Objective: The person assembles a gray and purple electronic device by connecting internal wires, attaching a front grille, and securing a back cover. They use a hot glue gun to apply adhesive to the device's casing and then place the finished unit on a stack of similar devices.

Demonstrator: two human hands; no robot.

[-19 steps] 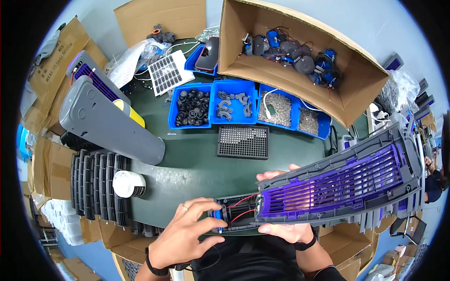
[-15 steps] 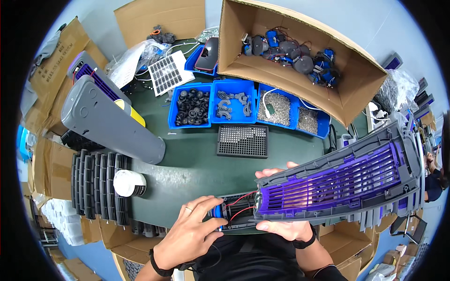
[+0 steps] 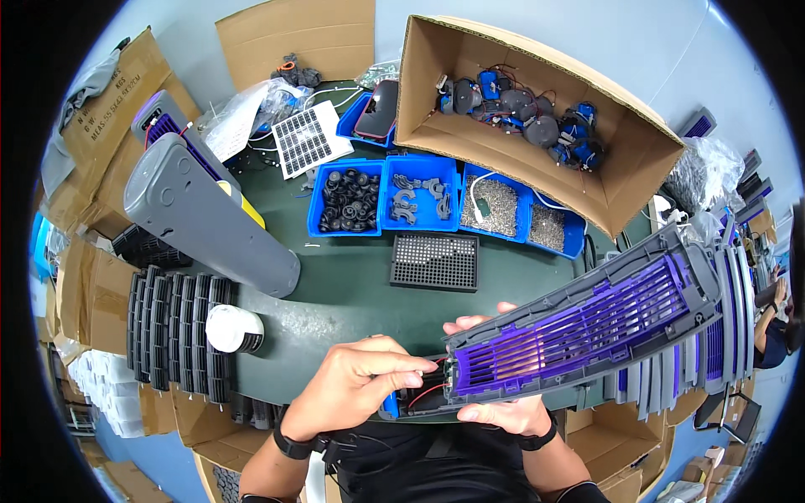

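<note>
My right hand (image 3: 511,411) grips the narrow end of a grey housing panel with a purple slatted grille (image 3: 579,327), thumb below and fingertips showing over its far edge. The panel slants up to the right, its ribbed inner side facing me. My left hand (image 3: 360,381) is closed in a pinch at the panel's narrow end, thumb and forefinger on a red wire (image 3: 440,361). A second red wire (image 3: 428,391) curves below it into a dark housing part. A blue piece (image 3: 390,407) shows under my left hand, which hides much of that part.
Blue bins (image 3: 345,201) hold black knobs, grey clips and small screws. Before them lies a black perforated tray (image 3: 434,261). An open cardboard box (image 3: 537,180) of motors stands behind. At left are a grey tower housing (image 3: 210,218), a white tub (image 3: 233,328) and stacked dark grilles (image 3: 178,335).
My left hand has left the blue piece and moved up to the wire in a pinch. The grille panel has shifted slightly left and down in my right hand.
</note>
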